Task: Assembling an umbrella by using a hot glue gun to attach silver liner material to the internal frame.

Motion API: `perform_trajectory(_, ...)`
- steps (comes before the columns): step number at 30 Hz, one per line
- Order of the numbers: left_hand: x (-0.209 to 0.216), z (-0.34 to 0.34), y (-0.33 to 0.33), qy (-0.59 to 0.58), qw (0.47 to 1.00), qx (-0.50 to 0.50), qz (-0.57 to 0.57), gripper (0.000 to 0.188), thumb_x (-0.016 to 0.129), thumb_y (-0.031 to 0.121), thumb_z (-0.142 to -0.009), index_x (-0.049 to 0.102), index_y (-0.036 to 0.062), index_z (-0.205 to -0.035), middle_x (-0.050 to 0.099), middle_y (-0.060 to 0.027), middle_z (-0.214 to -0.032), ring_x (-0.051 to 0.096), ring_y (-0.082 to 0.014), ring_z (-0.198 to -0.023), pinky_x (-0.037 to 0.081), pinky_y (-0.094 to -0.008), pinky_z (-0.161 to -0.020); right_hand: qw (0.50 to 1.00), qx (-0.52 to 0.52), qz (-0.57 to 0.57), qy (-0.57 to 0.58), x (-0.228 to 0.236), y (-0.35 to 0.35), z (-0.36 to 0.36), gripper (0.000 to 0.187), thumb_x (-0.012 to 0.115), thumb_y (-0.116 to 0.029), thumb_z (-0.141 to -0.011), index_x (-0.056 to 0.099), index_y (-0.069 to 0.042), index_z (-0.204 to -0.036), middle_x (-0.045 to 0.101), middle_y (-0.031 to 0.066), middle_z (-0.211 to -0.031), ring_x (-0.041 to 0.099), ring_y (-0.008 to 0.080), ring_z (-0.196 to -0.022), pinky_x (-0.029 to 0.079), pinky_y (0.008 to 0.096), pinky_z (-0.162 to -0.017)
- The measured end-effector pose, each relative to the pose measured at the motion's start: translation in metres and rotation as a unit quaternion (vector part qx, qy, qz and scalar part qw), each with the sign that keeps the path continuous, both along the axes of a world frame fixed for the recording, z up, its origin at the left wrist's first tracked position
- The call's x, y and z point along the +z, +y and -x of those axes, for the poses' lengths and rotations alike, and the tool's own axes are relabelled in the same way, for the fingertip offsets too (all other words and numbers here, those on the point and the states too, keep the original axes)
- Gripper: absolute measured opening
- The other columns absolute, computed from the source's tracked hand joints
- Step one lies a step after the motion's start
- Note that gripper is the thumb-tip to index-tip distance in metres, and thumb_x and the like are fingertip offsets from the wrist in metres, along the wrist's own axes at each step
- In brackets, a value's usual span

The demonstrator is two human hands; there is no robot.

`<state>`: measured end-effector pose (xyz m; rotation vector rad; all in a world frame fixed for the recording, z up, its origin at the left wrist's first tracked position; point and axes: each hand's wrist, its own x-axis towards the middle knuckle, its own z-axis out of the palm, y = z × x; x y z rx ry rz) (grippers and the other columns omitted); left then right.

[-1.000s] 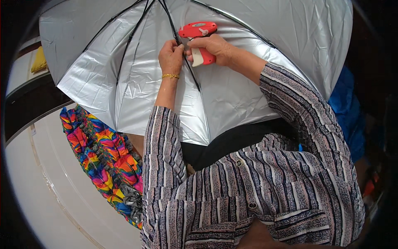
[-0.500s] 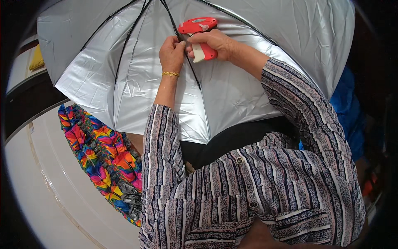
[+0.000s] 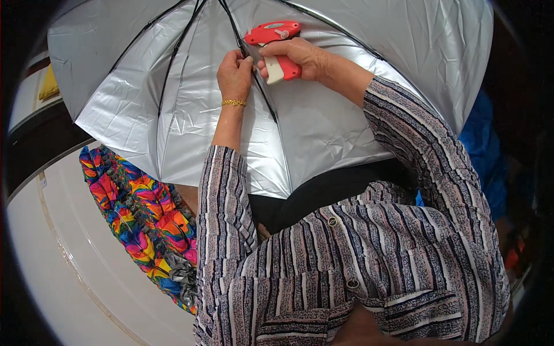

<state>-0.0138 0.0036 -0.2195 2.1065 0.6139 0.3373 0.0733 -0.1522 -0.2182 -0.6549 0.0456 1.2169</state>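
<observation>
The gun (image 3: 291, 68) lies crosswise to the rib (image 3: 269, 105): its nose is directed left, just beside the rib's right side and farther from you than your left fingertips. Contact between nose and rib cannot be determined from the head view. The rib's long axis runs from the far part of the canopy (image 3: 337, 124) toward its near edge, leaning slightly to your right. Your left hand (image 3: 234, 79) is the nearer to the rib; its grip is closed, thumb and fingertips pinched at the rib just below the gun's nose. Your right hand (image 3: 306, 57) has its grip wrapped about the gun's handle, fingers at the pale trigger; how far the trigger is pressed cannot be determined. The canopy's near edge spreads over your lap. The rainbow bundle (image 3: 153, 199) lies beside the canopy's near left edge.
</observation>
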Motion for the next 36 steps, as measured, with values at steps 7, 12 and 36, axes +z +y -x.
perform_trajectory(7, 0.005, 0.0, -0.003, 0.019, 0.999, -0.024, 0.028, 0.013, 0.06, 0.005, -0.083, 0.057, -0.0009, -0.095, 0.059, -0.0021, -0.07, 0.054, -0.008, -0.058, 0.044, -0.0229, -0.052, 1.0, 0.021, -0.017, 0.002, 0.001, -0.005, -0.006, 0.025, 0.063, -0.002, -0.081, 0.052, 0.004, -0.103, 0.063, 0.0176, -0.084, 0.066, 0.0261, -0.071, 0.059, 0.0371, -0.062)
perform_trajectory(12, 0.009, 0.001, -0.006, -0.007, 0.997, -0.033, 0.067, 0.012, 0.059, 0.005, -0.083, 0.057, -0.0001, -0.093, 0.059, -0.0027, -0.065, 0.054, -0.0077, -0.055, 0.043, -0.0225, -0.05, 0.998, 0.06, -0.015, -0.016, -0.001, -0.007, -0.016, 0.029, 0.065, -0.009, -0.082, 0.054, -0.001, -0.107, 0.064, 0.014, -0.087, 0.067, 0.0241, -0.071, 0.058, 0.0363, -0.065)
perform_trajectory(36, 0.016, 0.008, -0.013, -0.032, 0.993, -0.022, 0.107, 0.014, 0.06, 0.006, -0.084, 0.058, -0.0004, -0.095, 0.06, -0.0021, -0.065, 0.053, -0.0071, -0.055, 0.042, -0.0214, -0.048, 0.996, 0.046, -0.012, -0.07, 0.017, -0.012, -0.002, 0.025, 0.065, -0.01, -0.082, 0.056, 0.001, -0.103, 0.065, 0.0136, -0.085, 0.067, 0.0224, -0.07, 0.058, 0.034, -0.065)
